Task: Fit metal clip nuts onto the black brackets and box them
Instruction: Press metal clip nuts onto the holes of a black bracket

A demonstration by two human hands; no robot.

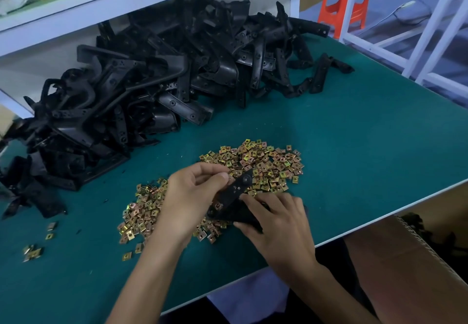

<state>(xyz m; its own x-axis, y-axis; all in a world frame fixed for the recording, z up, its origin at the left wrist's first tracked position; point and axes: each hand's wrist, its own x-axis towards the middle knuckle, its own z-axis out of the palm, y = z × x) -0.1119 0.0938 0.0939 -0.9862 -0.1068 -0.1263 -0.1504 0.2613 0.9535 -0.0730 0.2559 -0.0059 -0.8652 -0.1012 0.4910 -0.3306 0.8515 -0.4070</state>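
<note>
Desk (354, 146) with a green mat, seen from above through my head camera. Near its front edge my right hand (278, 222) wraps around the lower end of one black bracket (235, 192), holding it tilted just above the mat. My left hand (192, 197) has its fingers curled, with thumb and forefinger pinching at the bracket's upper half. I judge there is a clip nut between those fingertips, but I cannot see it.

To do this step well, I would keep the right hand's grip firm so the bracket cannot twist. I would line the nut's open side up with the bracket's edge at a hole, then push it straight on with the thumb until it seats over the hole. A skewed nut could jam or spring off.

The bracket is a flat, matt black plastic strip with small holes along its face. One brass-coloured nut appears to sit near its lower end.

The loose clip nuts (268, 164) are small, square and yellow-gold. They lie spread under and beside both hands, and a few strays (33, 250) lie toward the front left corner. A large heap of brackets (141, 75) fills the back left of the desk. A cardboard box (417, 260) sits below the front right edge.
</note>
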